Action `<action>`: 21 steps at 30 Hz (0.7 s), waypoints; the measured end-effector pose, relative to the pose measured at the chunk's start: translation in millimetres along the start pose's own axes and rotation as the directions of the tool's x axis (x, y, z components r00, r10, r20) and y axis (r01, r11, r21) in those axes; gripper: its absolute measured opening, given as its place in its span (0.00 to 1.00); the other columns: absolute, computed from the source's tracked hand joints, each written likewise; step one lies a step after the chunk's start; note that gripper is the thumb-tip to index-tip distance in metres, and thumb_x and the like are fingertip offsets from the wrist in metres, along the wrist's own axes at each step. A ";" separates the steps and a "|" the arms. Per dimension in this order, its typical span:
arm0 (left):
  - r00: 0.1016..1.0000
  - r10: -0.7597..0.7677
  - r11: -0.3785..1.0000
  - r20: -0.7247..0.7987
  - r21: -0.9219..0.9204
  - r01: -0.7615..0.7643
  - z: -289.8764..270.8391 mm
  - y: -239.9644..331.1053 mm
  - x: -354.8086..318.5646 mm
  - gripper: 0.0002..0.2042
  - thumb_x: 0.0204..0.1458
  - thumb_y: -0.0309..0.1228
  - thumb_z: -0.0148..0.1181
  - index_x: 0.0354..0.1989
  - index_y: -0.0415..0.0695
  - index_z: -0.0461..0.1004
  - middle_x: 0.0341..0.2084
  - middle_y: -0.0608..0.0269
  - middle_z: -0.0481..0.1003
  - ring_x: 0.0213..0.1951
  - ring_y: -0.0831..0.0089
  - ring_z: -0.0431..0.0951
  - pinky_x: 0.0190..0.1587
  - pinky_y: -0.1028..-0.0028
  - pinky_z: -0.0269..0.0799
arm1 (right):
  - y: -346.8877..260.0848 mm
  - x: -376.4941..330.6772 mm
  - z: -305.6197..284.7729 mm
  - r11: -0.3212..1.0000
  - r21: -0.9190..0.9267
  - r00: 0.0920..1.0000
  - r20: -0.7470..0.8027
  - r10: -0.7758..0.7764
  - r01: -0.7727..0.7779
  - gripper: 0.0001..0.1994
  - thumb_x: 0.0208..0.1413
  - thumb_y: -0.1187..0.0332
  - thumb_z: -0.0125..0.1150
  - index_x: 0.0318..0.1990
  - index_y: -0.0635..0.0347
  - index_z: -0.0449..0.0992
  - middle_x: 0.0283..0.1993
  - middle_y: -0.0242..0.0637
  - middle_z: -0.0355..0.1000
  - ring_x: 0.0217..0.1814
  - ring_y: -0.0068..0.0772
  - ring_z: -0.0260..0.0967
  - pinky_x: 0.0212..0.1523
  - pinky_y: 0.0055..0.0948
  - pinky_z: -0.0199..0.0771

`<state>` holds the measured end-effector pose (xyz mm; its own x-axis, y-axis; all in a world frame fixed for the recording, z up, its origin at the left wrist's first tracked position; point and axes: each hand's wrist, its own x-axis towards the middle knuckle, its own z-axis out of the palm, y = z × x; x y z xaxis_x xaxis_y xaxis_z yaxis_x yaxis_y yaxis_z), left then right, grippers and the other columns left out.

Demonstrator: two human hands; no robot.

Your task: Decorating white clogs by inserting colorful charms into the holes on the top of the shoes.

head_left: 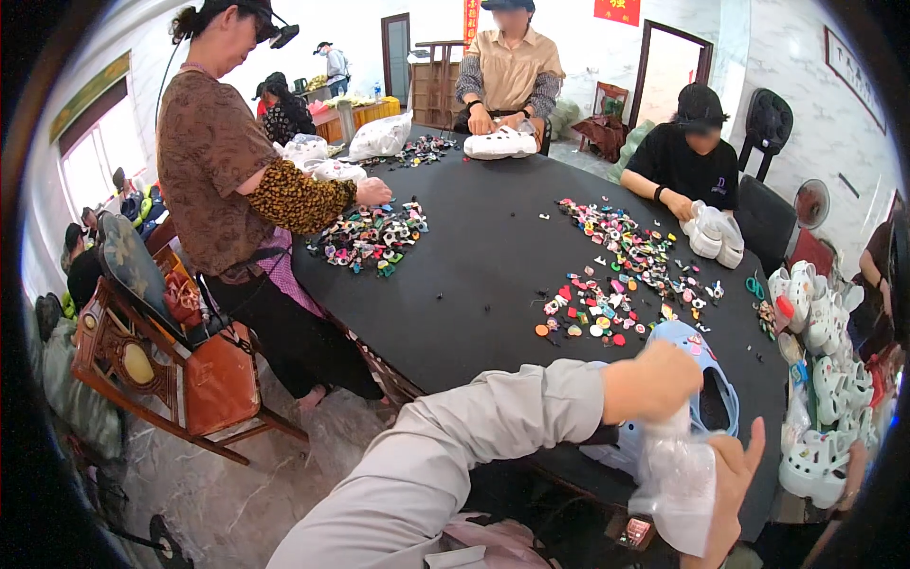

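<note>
My left hand [652,381], at the end of a grey sleeve, is closed in a fist, slightly blurred, at the top of a crumpled clear plastic bag [659,474]. Lower down, my right hand [728,488] grips the same bag, one finger sticking up. A whitish sheet-like part shows in the bag; what it is I cannot make out. Behind both hands lies a light blue clog [722,384] with small charms on it, at the near right edge of the black table [464,303]. More light blue shoe shows beneath my left wrist, mostly hidden.
Colourful shoe charms [626,242] lie in heaps across the table, another heap [374,237] at left. Three people work around it, two handling white clogs [500,142]. White clogs [817,465] are stacked at right. A wooden chair [213,379] stands left.
</note>
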<state>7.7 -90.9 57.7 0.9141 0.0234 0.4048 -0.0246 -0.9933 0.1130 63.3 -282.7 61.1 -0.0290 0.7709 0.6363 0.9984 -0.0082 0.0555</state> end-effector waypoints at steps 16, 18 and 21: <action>0.917 0.106 0.479 -0.385 -0.788 -0.386 48.1 70.3 -53.0 0.10 0.46 0.30 0.55 0.36 0.39 0.68 0.36 0.57 0.69 0.39 0.63 0.72 0.41 0.67 0.67 | 30.0 -64.7 71.8 0.925 0.367 0.809 -0.512 0.287 -0.095 0.17 0.45 0.61 0.63 0.39 0.62 0.71 0.48 0.46 0.67 0.56 0.53 0.61 0.58 0.50 0.58; 0.915 0.048 0.491 -0.401 -0.788 -0.371 56.8 73.1 -54.4 0.09 0.45 0.28 0.56 0.35 0.40 0.70 0.35 0.59 0.70 0.39 0.63 0.72 0.41 0.66 0.67 | 26.3 -64.6 45.6 0.929 0.119 0.845 -0.389 0.368 -0.350 0.21 0.45 0.64 0.62 0.46 0.65 0.67 0.53 0.51 0.65 0.59 0.55 0.60 0.58 0.49 0.59; 0.907 -0.004 0.491 -0.422 -0.791 -0.366 66.8 76.0 -48.0 0.08 0.42 0.25 0.57 0.34 0.42 0.72 0.34 0.61 0.72 0.38 0.62 0.73 0.41 0.66 0.67 | 31.0 -73.1 10.2 0.922 -0.203 0.925 -0.262 0.274 -0.330 0.23 0.50 0.62 0.57 0.52 0.62 0.63 0.58 0.51 0.61 0.62 0.56 0.58 0.60 0.50 0.57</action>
<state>-11.0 -175.1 -13.7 0.6584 0.0726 0.7492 -0.6664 -0.4066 0.6250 96.9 -332.8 8.4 0.2337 0.5440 0.8059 0.9202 -0.3914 -0.0026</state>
